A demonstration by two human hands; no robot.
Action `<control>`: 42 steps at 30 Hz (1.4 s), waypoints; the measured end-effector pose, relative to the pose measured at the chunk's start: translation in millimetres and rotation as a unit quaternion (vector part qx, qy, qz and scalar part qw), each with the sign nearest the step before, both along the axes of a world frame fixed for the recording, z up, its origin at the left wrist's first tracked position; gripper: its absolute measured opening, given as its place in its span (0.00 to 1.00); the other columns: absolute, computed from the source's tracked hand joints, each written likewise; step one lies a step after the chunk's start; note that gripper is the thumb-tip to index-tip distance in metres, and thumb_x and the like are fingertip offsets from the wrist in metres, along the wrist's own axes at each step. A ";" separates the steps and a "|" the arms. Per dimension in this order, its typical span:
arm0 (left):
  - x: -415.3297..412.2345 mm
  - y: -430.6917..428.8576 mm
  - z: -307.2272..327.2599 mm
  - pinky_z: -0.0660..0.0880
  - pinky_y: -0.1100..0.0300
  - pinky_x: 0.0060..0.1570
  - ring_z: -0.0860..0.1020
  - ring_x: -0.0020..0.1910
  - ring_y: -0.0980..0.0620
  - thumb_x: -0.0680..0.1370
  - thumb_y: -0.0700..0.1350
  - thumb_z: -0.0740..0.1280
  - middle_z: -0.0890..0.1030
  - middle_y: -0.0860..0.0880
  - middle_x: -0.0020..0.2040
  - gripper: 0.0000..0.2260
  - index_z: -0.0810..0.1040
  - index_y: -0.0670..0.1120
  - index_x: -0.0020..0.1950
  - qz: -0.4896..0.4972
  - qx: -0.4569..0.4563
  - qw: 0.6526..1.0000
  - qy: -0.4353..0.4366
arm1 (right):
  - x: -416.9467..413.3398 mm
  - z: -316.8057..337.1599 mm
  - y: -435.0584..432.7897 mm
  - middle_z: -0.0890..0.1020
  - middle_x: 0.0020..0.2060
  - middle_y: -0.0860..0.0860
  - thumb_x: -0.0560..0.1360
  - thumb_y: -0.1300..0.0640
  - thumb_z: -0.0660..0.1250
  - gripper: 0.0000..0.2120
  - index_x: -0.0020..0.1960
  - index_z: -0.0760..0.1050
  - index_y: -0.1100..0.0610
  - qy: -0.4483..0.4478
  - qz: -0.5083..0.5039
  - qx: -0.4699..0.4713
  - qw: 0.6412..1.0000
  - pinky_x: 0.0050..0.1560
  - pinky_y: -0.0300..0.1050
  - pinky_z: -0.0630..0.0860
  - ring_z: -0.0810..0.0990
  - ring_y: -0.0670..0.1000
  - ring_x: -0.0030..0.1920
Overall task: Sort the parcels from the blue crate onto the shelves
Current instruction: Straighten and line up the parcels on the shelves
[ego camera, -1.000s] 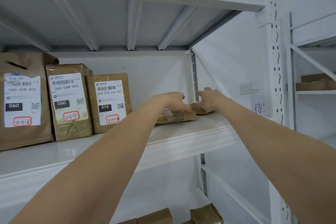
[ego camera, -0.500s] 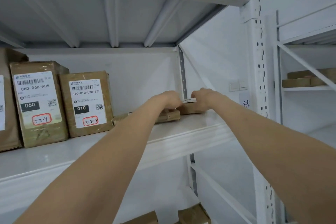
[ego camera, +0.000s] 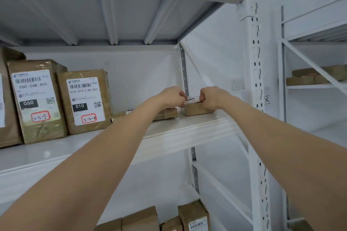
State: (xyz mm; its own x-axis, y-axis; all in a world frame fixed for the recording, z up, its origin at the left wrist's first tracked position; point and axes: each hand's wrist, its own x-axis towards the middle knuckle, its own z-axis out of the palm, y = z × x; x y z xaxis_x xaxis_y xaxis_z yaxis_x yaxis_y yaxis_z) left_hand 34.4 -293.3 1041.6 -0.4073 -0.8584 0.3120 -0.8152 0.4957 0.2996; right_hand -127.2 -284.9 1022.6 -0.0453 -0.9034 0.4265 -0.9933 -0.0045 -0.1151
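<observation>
On the shelf [ego camera: 187, 127], well left of the small parcel [ego camera: 197, 109], I see the 060 parcel [ego camera: 35, 99] and the 010 parcel [ego camera: 86, 101] standing upright, side by side. A flat parcel [ego camera: 169, 114] lies just left of the small parcel, partly under my left grip [ego camera: 171, 96], whose curled fingers pinch the small parcel's top left edge. My right grip [ego camera: 211, 97] is curled over the small parcel's top right edge.

A pale wall switch [ego camera: 237, 84] sits on the white wall [ego camera: 216, 52], near a black handwritten mark [ego camera: 266, 99].
</observation>
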 end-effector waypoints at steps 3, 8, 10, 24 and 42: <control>18.3 6.7 -8.0 0.61 0.54 0.70 0.63 0.72 0.46 0.80 0.50 0.59 0.62 0.45 0.75 0.27 0.56 0.47 0.77 0.020 -0.025 0.992 -0.119 | 4.5 3.3 11.3 0.74 0.64 0.53 0.76 0.53 0.61 0.17 0.65 0.73 0.51 0.029 0.033 -0.004 0.999 0.61 0.52 0.73 0.74 0.56 0.62; 49.9 8.1 -23.8 0.61 0.45 0.70 0.62 0.72 0.42 0.80 0.58 0.52 0.59 0.45 0.75 0.28 0.48 0.52 0.78 0.129 -0.003 0.957 -0.258 | 24.4 -13.9 19.4 0.71 0.67 0.55 0.82 0.52 0.55 0.18 0.70 0.67 0.53 0.079 0.121 0.069 0.987 0.64 0.51 0.67 0.69 0.59 0.67; 55.2 14.9 -29.9 0.66 0.49 0.67 0.67 0.69 0.42 0.81 0.44 0.54 0.64 0.44 0.72 0.26 0.50 0.52 0.78 0.125 -0.026 0.958 -0.259 | 25.6 -17.6 24.3 0.71 0.68 0.56 0.82 0.57 0.52 0.19 0.72 0.64 0.54 0.096 0.115 0.055 0.987 0.62 0.47 0.66 0.69 0.59 0.66; 67.4 37.6 -38.3 0.51 0.58 0.73 0.55 0.76 0.45 0.80 0.34 0.48 0.52 0.46 0.78 0.27 0.57 0.53 0.77 0.064 -0.017 0.977 -0.203 | 21.7 -21.3 32.0 0.62 0.74 0.55 0.81 0.62 0.51 0.24 0.75 0.61 0.48 0.059 0.103 0.054 0.991 0.68 0.44 0.63 0.62 0.59 0.72; 56.5 28.0 -39.4 0.61 0.56 0.69 0.64 0.71 0.45 0.80 0.37 0.51 0.64 0.47 0.75 0.24 0.66 0.53 0.73 0.095 -0.028 0.986 -0.136 | 34.8 -20.6 7.5 0.74 0.66 0.55 0.79 0.64 0.52 0.21 0.66 0.74 0.50 -0.004 0.109 -0.002 0.994 0.64 0.54 0.70 0.72 0.58 0.64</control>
